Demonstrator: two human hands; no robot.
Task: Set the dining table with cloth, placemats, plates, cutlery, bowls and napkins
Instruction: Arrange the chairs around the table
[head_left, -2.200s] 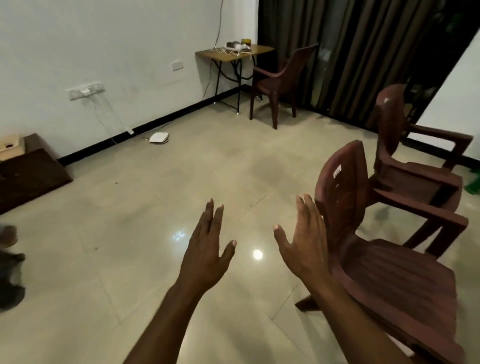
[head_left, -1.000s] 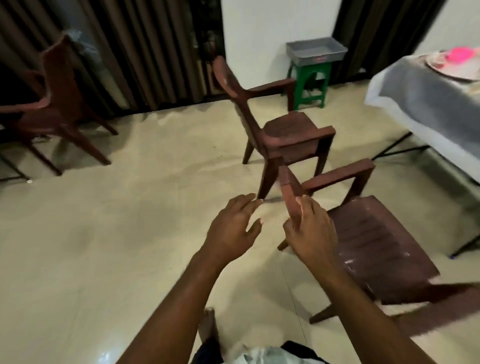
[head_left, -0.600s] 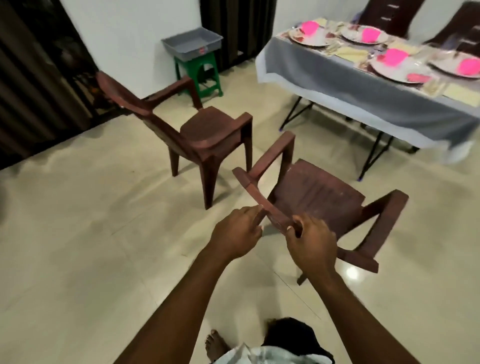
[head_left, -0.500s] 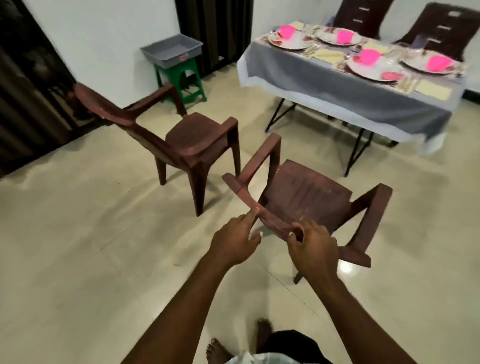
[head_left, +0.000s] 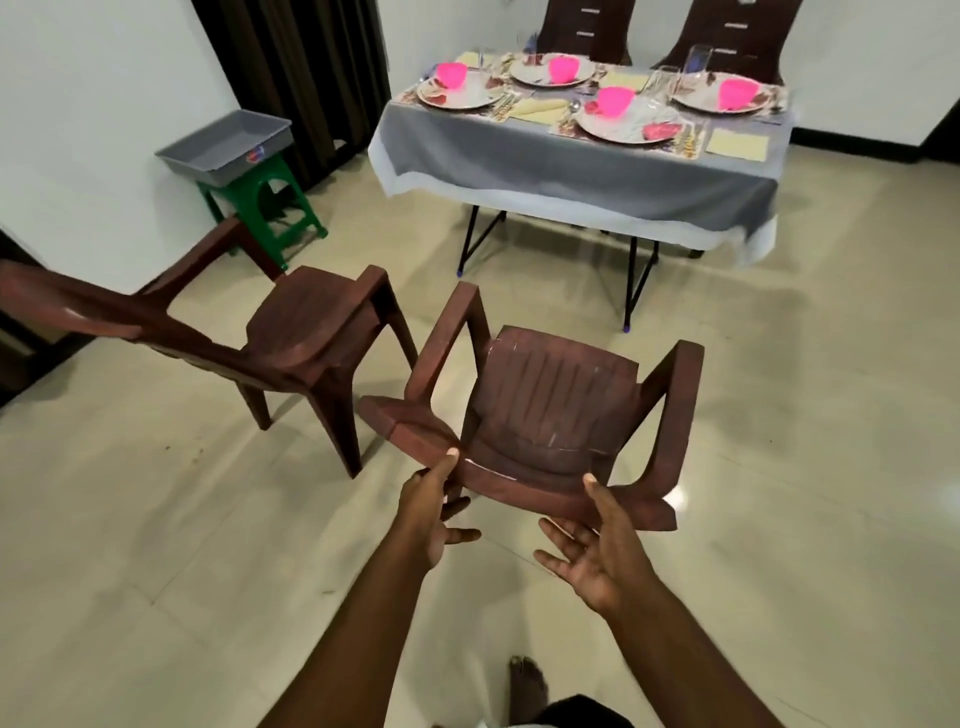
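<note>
The dining table (head_left: 571, 161) stands at the far side under a grey cloth, set with several plates (head_left: 460, 96), pink bowls (head_left: 615, 98), yellow napkins (head_left: 737, 143), cutlery and glasses. A brown plastic armchair (head_left: 550, 405) faces it, just in front of me. My left hand (head_left: 431, 512) is at the left end of the chair's backrest top, thumb on the rim and fingers spread. My right hand (head_left: 597, 551) is behind the backrest's right part, palm up, fingers straight, thumb touching the edge.
A second brown armchair (head_left: 306, 332) stands close on the left, almost touching the first. A green stool (head_left: 260, 202) carries a grey tray (head_left: 228, 140) by the wall. Two dark high-backed chairs (head_left: 587, 26) stand behind the table. My bare foot (head_left: 524, 686) is on the tiled floor.
I turned from the empty room to the table. My hands took hold of the chair's backrest; now the fingers of both have straightened and spread off it. The chair squarely faces the table.
</note>
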